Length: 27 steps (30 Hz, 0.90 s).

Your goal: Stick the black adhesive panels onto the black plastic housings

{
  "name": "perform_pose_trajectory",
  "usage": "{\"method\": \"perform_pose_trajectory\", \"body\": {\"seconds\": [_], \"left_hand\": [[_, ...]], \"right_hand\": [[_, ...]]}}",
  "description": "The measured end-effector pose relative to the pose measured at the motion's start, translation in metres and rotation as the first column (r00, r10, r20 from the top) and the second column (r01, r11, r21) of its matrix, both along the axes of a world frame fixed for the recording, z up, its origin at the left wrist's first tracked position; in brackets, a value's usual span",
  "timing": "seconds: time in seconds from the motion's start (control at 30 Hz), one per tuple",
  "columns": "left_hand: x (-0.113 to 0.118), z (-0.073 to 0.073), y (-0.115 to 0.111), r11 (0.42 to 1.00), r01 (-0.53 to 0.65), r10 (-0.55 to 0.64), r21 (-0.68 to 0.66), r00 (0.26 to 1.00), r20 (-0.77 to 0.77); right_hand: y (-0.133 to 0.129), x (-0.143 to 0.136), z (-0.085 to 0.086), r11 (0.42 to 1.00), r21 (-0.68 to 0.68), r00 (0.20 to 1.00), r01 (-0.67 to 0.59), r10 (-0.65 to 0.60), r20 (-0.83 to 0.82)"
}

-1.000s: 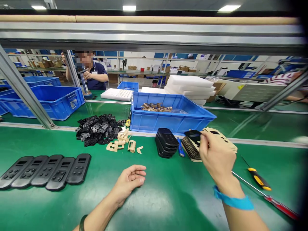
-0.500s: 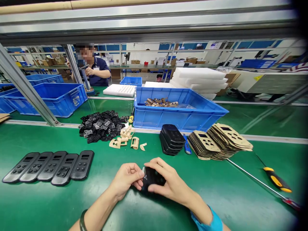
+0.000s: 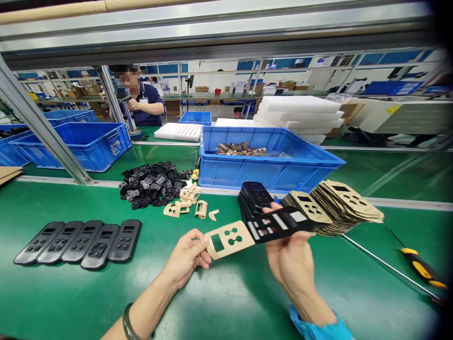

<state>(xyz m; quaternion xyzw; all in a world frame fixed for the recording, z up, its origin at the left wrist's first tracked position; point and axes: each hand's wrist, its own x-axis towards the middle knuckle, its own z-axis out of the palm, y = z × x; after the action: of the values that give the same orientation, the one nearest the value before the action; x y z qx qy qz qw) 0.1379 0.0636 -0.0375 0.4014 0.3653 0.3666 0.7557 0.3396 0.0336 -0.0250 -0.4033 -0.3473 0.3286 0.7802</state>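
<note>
Between my two hands stretches a tan backing paper (image 3: 225, 247) with a rectangular cutout and round holes. Its far end meets a thin black panel (image 3: 290, 227) that has windows and slots. My left hand (image 3: 187, 257) pinches the paper's left end between thumb and fingers. Gripped in my right hand (image 3: 293, 259), the black panel tilts above the bench, thumb in front and fingertips behind. Behind it, partly covered, stands a stack of black device housings (image 3: 255, 194). Several more black housings (image 3: 122, 241) lie in an overlapping row at the left.
Stacks of tan-backed panels (image 3: 343, 200) stand at the right, near a yellow-black screwdriver (image 3: 419, 264) and a long metal rod (image 3: 385, 264). Peeled tan scraps (image 3: 201, 209) and a heap of small black parts (image 3: 152, 184) lie ahead. A blue bin (image 3: 247, 167) sits behind; a co-worker (image 3: 150, 101) works opposite.
My right hand has moved right and turned, carrying the black panel away from my left hand. The tan backing paper now shows, drawn out between both hands.
</note>
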Motion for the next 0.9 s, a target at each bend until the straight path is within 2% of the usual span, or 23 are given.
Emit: {"method": "perform_pose_trajectory", "body": {"seconds": [0.07, 0.13, 0.17, 0.2, 0.23, 0.27, 0.3, 0.33, 0.4, 0.43, 0.47, 0.5, 0.53, 0.57, 0.63, 0.73, 0.8, 0.9], "left_hand": [[-0.001, 0.0, 0.004, 0.996, -0.059, 0.062, 0.067, 0.998, -0.031], [-0.005, 0.004, 0.009, 0.961, -0.093, 0.128, 0.259, 0.984, -0.124], [-0.009, 0.007, 0.011, 0.915, -0.079, 0.175, 0.395, 0.961, -0.213], [-0.015, 0.012, 0.012, 0.844, -0.031, 0.243, 0.535, 0.912, -0.331], [-0.023, 0.017, 0.014, 0.759, 0.055, 0.336, 0.648, 0.82, -0.463], [-0.033, 0.022, 0.015, 0.687, 0.163, 0.441, 0.708, 0.681, -0.585], [-0.045, 0.026, 0.016, 0.649, 0.26, 0.541, 0.715, 0.503, -0.674], [-0.059, 0.028, 0.016, 0.64, 0.342, 0.619, 0.688, 0.302, -0.725], [-0.091, 0.028, 0.014, 0.683, 0.416, 0.685, 0.601, -0.079, -0.724], [-0.106, 0.026, 0.013, 0.712, 0.423, 0.681, 0.561, -0.221, -0.698], [-0.119, 0.021, 0.01, 0.744, 0.415, 0.659, 0.524, -0.329, -0.676], [-0.13, 0.016, 0.007, 0.769, 0.41, 0.634, 0.49, -0.393, -0.666], [-0.139, 0.011, 0.003, 0.785, 0.41, 0.615, 0.466, -0.422, -0.666], [-0.143, 0.007, 0.0, 0.789, 0.42, 0.608, 0.449, -0.42, -0.674], [-0.143, 0.002, -0.008, 0.763, 0.471, 0.617, 0.442, -0.329, -0.715], [-0.122, 0.006, -0.018, 0.727, 0.488, 0.582, 0.483, -0.065, -0.81], [-0.102, 0.014, -0.022, 0.754, 0.398, 0.524, 0.523, 0.117, -0.844], [-0.075, 0.025, -0.02, 0.789, 0.263, 0.442, 0.555, 0.386, -0.81]], "right_hand": [[0.006, 0.008, 0.003, 0.993, 0.005, 0.987, 0.115, -0.114, -0.112], [0.009, 0.011, 0.003, 0.991, -0.007, 0.981, 0.134, -0.134, -0.139], [0.009, 0.011, 0.002, 0.993, -0.024, 0.983, 0.112, -0.114, -0.142], [0.008, 0.009, 0.0, 0.996, -0.045, 0.987, 0.079, -0.085, -0.137], [0.007, 0.007, -0.002, 0.997, -0.069, 0.991, 0.042, -0.05, -0.122], [0.006, 0.004, -0.005, 0.996, -0.092, 0.995, 0.01, -0.019, -0.102], [0.004, 0.001, -0.008, 0.994, -0.112, 0.997, -0.016, 0.008, -0.08], [0.003, -0.001, -0.01, 0.991, -0.127, 0.998, -0.042, 0.035, -0.059], [0.0, -0.007, -0.015, 0.986, -0.14, 0.996, -0.087, 0.082, -0.039], [0.0, -0.009, -0.017, 0.984, -0.142, 0.994, -0.111, 0.107, -0.036], [-0.001, -0.01, -0.019, 0.981, -0.144, 0.991, -0.131, 0.128, -0.031], [-0.001, -0.012, -0.02, 0.978, -0.149, 0.989, -0.149, 0.147, -0.022], [-0.001, -0.013, -0.022, 0.975, -0.156, 0.987, -0.161, 0.162, -0.01], [-0.001, -0.014, -0.023, 0.972, -0.164, 0.985, -0.17, 0.172, 0.001], [0.0, -0.016, -0.025, 0.969, -0.177, 0.984, -0.175, 0.18, 0.013], [0.0, -0.017, -0.026, 0.964, -0.188, 0.981, -0.19, 0.194, 0.001], [-0.001, -0.017, -0.026, 0.955, -0.201, 0.976, -0.217, 0.22, -0.009], [-0.004, -0.017, -0.023, 0.943, -0.204, 0.965, -0.262, 0.259, -0.043]]}}
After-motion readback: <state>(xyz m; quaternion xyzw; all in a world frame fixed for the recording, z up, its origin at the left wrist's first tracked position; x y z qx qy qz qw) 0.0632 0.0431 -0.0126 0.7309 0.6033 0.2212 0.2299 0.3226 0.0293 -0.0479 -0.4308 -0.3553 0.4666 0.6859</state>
